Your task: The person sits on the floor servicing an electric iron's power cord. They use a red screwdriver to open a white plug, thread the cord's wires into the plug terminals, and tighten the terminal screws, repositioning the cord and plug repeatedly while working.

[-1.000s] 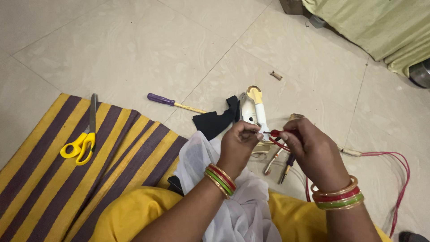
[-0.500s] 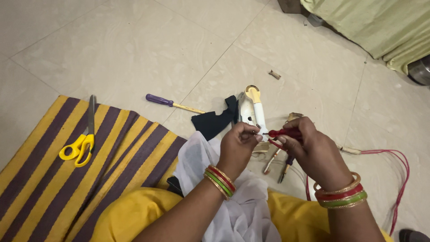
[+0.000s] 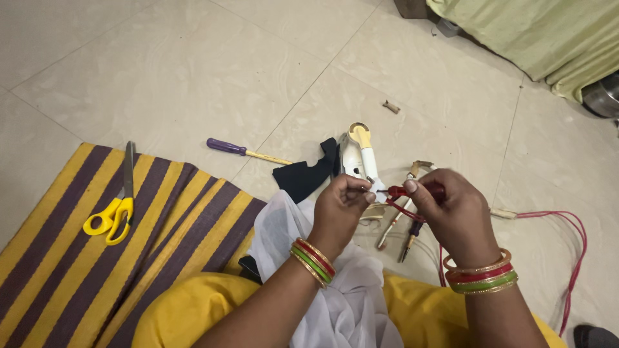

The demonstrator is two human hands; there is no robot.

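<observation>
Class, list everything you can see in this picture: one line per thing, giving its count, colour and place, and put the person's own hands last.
scissors: 1, yellow handles, on the striped mat at left
mat: 1, yellow and purple stripes, on the floor at lower left
screwdriver: 1, purple handle, on the floor above the mat
black piece: 1, black, on the floor beside the white part
white part: 1, white and cream, on the floor above the hands
red wire: 1, red, held at the hands and trailing over the floor to the right
white cloth: 1, white, on the lap
green cloth: 1, pale green, top right
left hand: 1, bangles on wrist, pinching near the wire's end
right hand: 1, bangles on wrist, gripping the red wire
</observation>
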